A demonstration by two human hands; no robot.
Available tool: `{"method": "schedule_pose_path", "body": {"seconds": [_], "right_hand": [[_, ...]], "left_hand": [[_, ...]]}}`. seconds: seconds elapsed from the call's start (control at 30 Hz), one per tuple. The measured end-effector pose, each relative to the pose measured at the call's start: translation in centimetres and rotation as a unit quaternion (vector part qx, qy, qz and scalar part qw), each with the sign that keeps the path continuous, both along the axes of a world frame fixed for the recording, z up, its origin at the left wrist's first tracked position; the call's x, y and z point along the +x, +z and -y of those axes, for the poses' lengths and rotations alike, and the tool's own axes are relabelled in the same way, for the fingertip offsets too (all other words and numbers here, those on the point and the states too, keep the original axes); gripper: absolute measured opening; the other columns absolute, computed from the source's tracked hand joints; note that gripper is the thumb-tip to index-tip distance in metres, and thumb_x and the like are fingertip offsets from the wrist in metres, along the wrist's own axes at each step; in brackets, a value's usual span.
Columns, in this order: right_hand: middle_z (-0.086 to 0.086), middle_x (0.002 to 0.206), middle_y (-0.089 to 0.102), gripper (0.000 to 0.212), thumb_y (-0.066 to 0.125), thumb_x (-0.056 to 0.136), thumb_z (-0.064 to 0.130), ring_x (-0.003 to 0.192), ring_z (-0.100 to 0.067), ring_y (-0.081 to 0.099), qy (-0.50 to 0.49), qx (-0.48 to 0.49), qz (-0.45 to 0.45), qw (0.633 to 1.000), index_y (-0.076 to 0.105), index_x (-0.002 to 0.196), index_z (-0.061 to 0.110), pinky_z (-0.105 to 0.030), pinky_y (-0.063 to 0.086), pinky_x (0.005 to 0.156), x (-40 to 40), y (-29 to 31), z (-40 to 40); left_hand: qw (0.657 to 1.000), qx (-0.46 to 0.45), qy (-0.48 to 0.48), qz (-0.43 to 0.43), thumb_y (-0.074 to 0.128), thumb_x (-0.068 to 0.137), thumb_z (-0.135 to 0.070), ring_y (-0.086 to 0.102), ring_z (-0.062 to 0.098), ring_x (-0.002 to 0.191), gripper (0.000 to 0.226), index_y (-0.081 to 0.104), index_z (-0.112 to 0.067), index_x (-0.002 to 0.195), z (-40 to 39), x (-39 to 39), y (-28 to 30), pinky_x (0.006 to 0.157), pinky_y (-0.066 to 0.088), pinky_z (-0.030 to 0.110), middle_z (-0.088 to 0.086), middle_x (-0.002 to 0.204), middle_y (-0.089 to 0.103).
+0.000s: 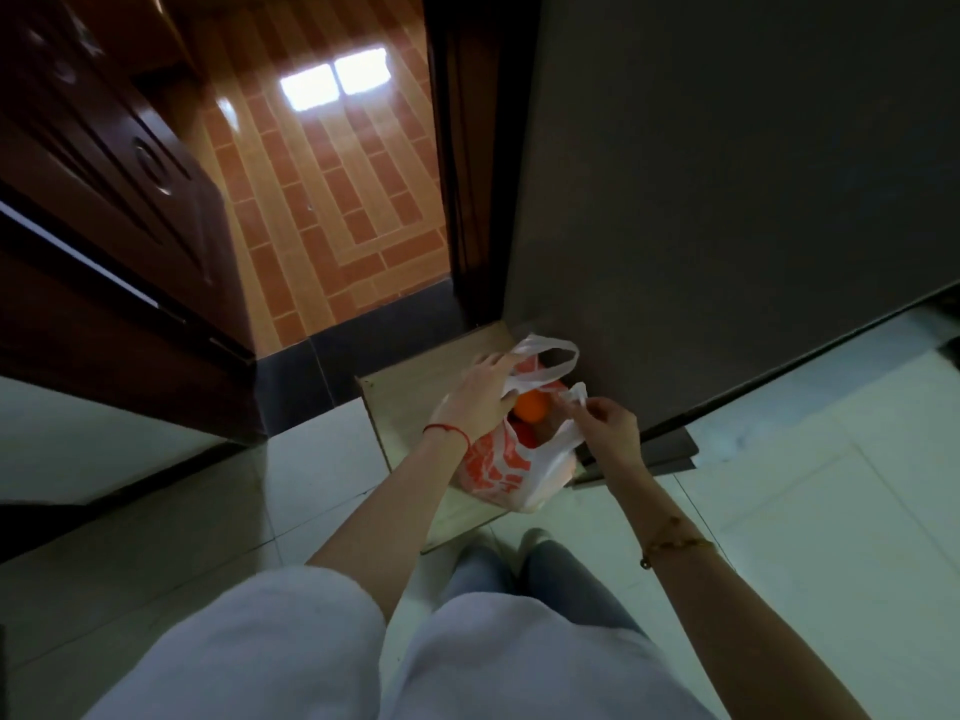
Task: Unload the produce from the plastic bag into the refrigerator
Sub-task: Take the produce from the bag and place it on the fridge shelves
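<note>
A white plastic bag (506, 472) with orange print stands on a flat board (410, 402) on the floor, beside the dark refrigerator (727, 200). Inside its open mouth lies an orange fruit (530, 406), with something red below it. My left hand (480, 394) holds the bag's left edge and far handle, fingers spread over the opening. My right hand (610, 428) pinches the near handle and pulls it to the right. The refrigerator door is shut.
A dark wooden door (104, 200) stands open at the left, leading to a room with orange brick-patterned tiles (322, 200). Pale floor tiles (810, 485) lie around me. My feet (514, 548) stand just below the board.
</note>
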State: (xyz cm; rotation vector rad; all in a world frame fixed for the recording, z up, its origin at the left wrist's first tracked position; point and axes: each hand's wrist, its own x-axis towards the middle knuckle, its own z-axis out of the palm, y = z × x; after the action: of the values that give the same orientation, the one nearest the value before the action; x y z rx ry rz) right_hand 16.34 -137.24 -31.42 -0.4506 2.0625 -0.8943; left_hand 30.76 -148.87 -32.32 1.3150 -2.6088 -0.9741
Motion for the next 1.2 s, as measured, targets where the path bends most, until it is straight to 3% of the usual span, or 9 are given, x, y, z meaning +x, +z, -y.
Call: {"method": "schedule_pose_path", "body": {"seconds": [0.07, 0.27, 0.4, 0.6, 0.7, 0.87, 1.07, 1.13, 1.2], "right_hand": [[-0.007, 0.089, 0.067, 0.026, 0.061, 0.094, 0.029, 0.080, -0.020, 0.064, -0.013, -0.005, -0.019, 1.000, 0.066, 0.104, 0.006, -0.026, 0.050, 0.069, -0.5, -0.2, -0.1], [-0.014, 0.089, 0.068, 0.017, 0.058, 0.095, 0.025, 0.084, -0.029, 0.068, -0.037, -0.029, -0.044, 0.998, 0.065, 0.095, 0.010, -0.040, 0.058, 0.079, -1.4, -1.3, -0.3], [-0.015, 0.089, 0.068, 0.016, 0.059, 0.094, 0.027, 0.084, -0.032, 0.068, -0.047, -0.034, -0.041, 0.997, 0.064, 0.089, 0.013, -0.046, 0.057, 0.080, -1.8, -1.9, 0.1], [-0.021, 0.089, 0.067, 0.022, 0.058, 0.094, 0.024, 0.081, -0.036, 0.066, -0.044, -0.031, -0.035, 0.998, 0.065, 0.093, 0.003, -0.044, 0.057, 0.078, -2.3, -2.4, 0.5], [-0.019, 0.088, 0.067, 0.024, 0.059, 0.093, 0.026, 0.083, -0.034, 0.067, -0.044, -0.024, -0.031, 0.998, 0.065, 0.094, 0.003, -0.048, 0.056, 0.081, -2.3, -1.8, 0.5], [-0.003, 0.079, 0.061, 0.019, 0.057, 0.093, 0.028, 0.079, -0.023, 0.062, -0.020, -0.018, -0.022, 0.999, 0.064, 0.091, 0.011, -0.034, 0.053, 0.071, -1.6, -0.3, 0.5], [-0.004, 0.086, 0.061, 0.018, 0.053, 0.096, 0.028, 0.080, -0.020, 0.060, 0.039, -0.015, -0.039, 0.998, 0.061, 0.100, 0.012, -0.027, 0.046, 0.067, -0.4, 1.7, -0.2], [-0.006, 0.089, 0.063, 0.017, 0.053, 0.097, 0.025, 0.083, -0.022, 0.061, 0.056, -0.019, -0.044, 0.997, 0.061, 0.102, 0.012, -0.031, 0.049, 0.070, 0.0, 2.4, -0.6], [-0.009, 0.091, 0.065, 0.016, 0.053, 0.097, 0.023, 0.085, -0.026, 0.063, 0.068, -0.025, -0.051, 0.996, 0.061, 0.102, 0.011, -0.037, 0.051, 0.073, 0.4, 3.2, -1.4]], "left_hand": [[0.999, 0.019, -0.015, 0.025, 0.064, 0.091, -0.021, 0.047, 0.025, 0.129, 0.057, 0.041, -0.027, 0.142, 0.3, -1.2, -1.2, 0.102, 0.045, 0.039, 0.003, 0.139, 0.053], [0.993, 0.049, -0.051, 0.092, 0.063, 0.088, -0.018, 0.059, 0.024, 0.107, 0.069, 0.030, -0.037, 0.146, 0.9, -3.6, -4.4, 0.088, 0.054, 0.037, 0.009, 0.134, 0.049], [0.990, 0.037, -0.061, 0.119, 0.066, 0.085, -0.022, 0.049, 0.028, 0.125, 0.073, 0.031, -0.041, 0.146, 1.5, -4.4, -6.3, 0.101, 0.047, 0.045, 0.006, 0.147, 0.037], [0.988, 0.020, -0.042, 0.146, 0.068, 0.086, -0.030, 0.045, 0.029, 0.121, 0.060, 0.042, -0.021, 0.139, 2.0, -4.2, -6.4, 0.108, 0.038, 0.043, 0.011, 0.132, 0.050], [0.991, 0.012, -0.033, 0.129, 0.065, 0.088, -0.030, 0.047, 0.028, 0.115, 0.044, 0.054, -0.022, 0.131, 1.8, -3.2, -5.3, 0.103, 0.037, 0.040, 0.010, 0.117, 0.057], [0.991, -0.018, -0.061, 0.120, 0.059, 0.092, -0.030, 0.048, 0.027, 0.110, 0.029, 0.065, -0.019, 0.118, 1.5, -1.6, -2.2, 0.095, 0.038, 0.038, 0.007, 0.109, 0.062], [0.999, 0.024, 0.044, 0.003, 0.056, 0.092, -0.025, 0.054, 0.025, 0.107, 0.023, 0.064, -0.010, 0.109, 0.2, 0.6, 1.8, 0.101, 0.044, 0.043, 0.008, 0.111, 0.058], [0.993, 0.068, 0.086, -0.046, 0.053, 0.095, -0.027, 0.059, 0.023, 0.099, 0.025, 0.064, -0.010, 0.110, -0.4, 1.6, 3.1, 0.085, 0.048, 0.033, 0.006, 0.103, 0.062], [0.988, 0.082, 0.103, -0.082, 0.052, 0.097, -0.029, 0.057, 0.008, 0.079, 0.025, 0.065, -0.018, 0.115, -1.2, 2.7, 4.4, 0.066, 0.041, 0.013, -0.003, 0.089, 0.061]]}}
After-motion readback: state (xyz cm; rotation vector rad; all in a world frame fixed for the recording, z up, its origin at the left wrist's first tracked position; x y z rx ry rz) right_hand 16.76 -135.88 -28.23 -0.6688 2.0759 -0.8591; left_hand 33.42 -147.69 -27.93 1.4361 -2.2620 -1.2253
